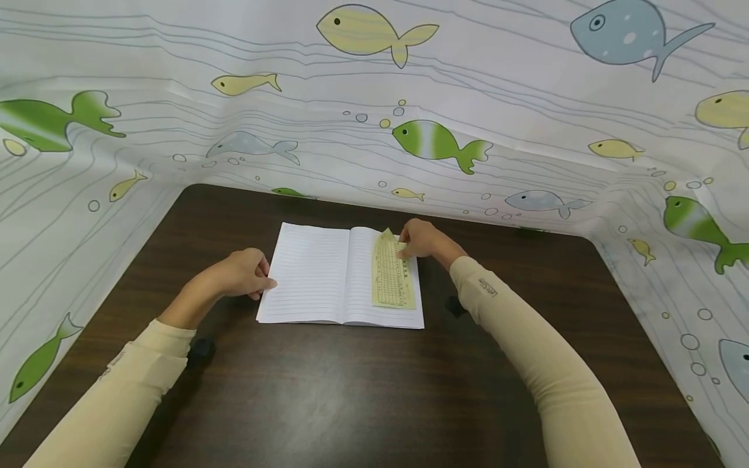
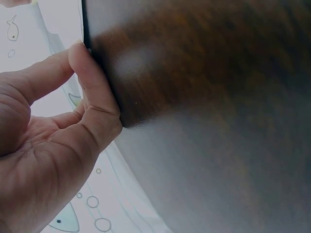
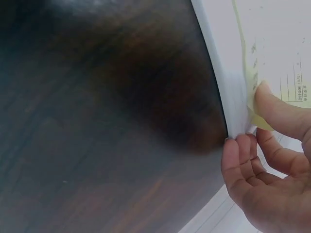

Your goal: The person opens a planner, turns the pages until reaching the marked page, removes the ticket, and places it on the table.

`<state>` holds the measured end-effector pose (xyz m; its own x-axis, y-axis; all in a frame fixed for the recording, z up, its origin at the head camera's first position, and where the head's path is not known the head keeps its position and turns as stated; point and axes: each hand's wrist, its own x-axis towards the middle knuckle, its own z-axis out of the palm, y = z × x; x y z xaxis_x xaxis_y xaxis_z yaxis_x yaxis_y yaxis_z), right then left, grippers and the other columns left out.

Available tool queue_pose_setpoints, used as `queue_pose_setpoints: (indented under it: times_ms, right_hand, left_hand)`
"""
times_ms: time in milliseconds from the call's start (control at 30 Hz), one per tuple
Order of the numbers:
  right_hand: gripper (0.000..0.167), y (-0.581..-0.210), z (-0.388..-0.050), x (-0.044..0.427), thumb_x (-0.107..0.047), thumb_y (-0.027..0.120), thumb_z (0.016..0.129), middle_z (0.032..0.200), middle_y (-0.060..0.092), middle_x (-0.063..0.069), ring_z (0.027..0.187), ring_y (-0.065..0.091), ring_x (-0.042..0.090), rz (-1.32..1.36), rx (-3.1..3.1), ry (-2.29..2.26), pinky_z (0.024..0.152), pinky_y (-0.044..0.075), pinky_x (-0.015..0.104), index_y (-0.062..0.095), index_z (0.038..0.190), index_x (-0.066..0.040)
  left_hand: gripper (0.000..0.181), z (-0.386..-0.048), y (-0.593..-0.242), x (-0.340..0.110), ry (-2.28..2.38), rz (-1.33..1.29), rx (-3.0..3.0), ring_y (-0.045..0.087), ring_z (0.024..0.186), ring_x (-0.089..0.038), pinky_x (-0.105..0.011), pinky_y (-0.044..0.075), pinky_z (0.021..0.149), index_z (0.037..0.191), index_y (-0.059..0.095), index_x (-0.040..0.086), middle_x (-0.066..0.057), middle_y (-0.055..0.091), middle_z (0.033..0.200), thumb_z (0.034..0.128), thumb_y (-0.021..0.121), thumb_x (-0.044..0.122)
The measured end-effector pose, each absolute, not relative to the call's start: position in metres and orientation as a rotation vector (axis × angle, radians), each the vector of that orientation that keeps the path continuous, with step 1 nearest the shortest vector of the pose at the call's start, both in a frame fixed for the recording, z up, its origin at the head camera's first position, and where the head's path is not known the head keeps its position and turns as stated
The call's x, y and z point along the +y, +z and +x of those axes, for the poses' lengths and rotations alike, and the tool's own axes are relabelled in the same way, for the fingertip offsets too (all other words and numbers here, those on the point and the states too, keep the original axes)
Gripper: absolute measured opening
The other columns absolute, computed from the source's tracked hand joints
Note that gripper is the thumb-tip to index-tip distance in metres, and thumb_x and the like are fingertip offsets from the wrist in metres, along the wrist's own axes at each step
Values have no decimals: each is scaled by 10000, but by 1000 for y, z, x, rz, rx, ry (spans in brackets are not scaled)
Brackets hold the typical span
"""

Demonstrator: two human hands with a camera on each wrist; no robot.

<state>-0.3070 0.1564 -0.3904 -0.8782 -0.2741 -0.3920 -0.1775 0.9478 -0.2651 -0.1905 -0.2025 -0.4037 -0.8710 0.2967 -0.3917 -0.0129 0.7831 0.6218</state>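
Observation:
An open notebook [image 1: 307, 273] with lined white pages lies on the dark table. A yellow printed form [image 1: 391, 279] lies on its right page, its top corner lifted and bent. My left hand [image 1: 241, 273] pinches the notebook's left edge, the thumb reaching over the page; in the left wrist view, thumb and forefinger meet at that edge. At the upper right, my right hand [image 1: 418, 239] pinches the side of the yellow form [image 3: 272, 58] between thumb and forefinger. Its other fingertips [image 3: 230, 148] touch the notebook's edge in the right wrist view.
The dark brown table [image 1: 328, 390] has a shiny surface. A white sheet [image 1: 351, 97] printed with fish rises behind it and along both sides. Both forearms wear cream sleeves [image 1: 521, 344], with a dark object [image 1: 201, 350] under each wrist.

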Motion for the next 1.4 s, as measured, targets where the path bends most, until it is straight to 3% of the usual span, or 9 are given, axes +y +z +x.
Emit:
queue_pose_setpoints:
  times_ms: [167, 400, 533, 833, 967, 1400]
  right_hand:
    - [398, -394, -302, 157, -187, 773, 1002, 1311, 700, 199, 1071, 647, 274, -343, 2697, -379, 1032, 579, 447, 688, 1309, 53]
    - [347, -399, -295, 160, -175, 749, 1016, 1350, 708, 243, 1189, 720, 372, -362, 2751, -487, 1012, 609, 471, 684, 1271, 51]
    - [315, -402, -295, 164, -171, 790, 985, 1300, 728, 235, 1174, 729, 370, -334, 2788, -565, 996, 617, 475, 695, 1205, 34]
    - [252, -395, -300, 179, -114, 836, 942, 1093, 771, 201, 863, 719, 249, -308, 2829, -717, 771, 617, 358, 737, 1103, 53]
    - [239, -388, -299, 183, -106, 829, 948, 1050, 771, 192, 801, 688, 222, -292, 2818, -757, 701, 573, 300, 730, 1100, 50]
    - [236, -379, -296, 198, -144, 828, 959, 1077, 766, 179, 890, 727, 299, -291, 2859, -771, 739, 591, 346, 734, 1111, 10]
  left_hand:
    - [314, -191, -404, -204, 860, 209, 2504, 695, 759, -209, -349, 566, 726, 1156, 528, -142, -225, 690, 989, 1036, 677, 106]
    - [322, -190, -404, -204, 851, 209, 2501, 714, 771, -207, -388, 593, 775, 1169, 530, -147, -250, 705, 1024, 1035, 677, 106]
    - [323, -189, -405, -204, 855, 209, 2495, 717, 771, -207, -396, 602, 783, 1171, 530, -153, -264, 706, 1036, 1033, 677, 99]
    - [336, -190, -404, -205, 851, 226, 2503, 717, 764, -207, -392, 597, 780, 1174, 527, -160, -266, 705, 1033, 1030, 684, 101]
    - [325, -191, -403, -205, 848, 232, 2504, 714, 756, -209, -374, 588, 757, 1155, 526, -156, -251, 699, 1004, 1029, 690, 94]
    - [340, -192, -405, -205, 825, 235, 2515, 713, 752, -206, -386, 580, 772, 1161, 529, -159, -245, 697, 997, 1024, 699, 102]
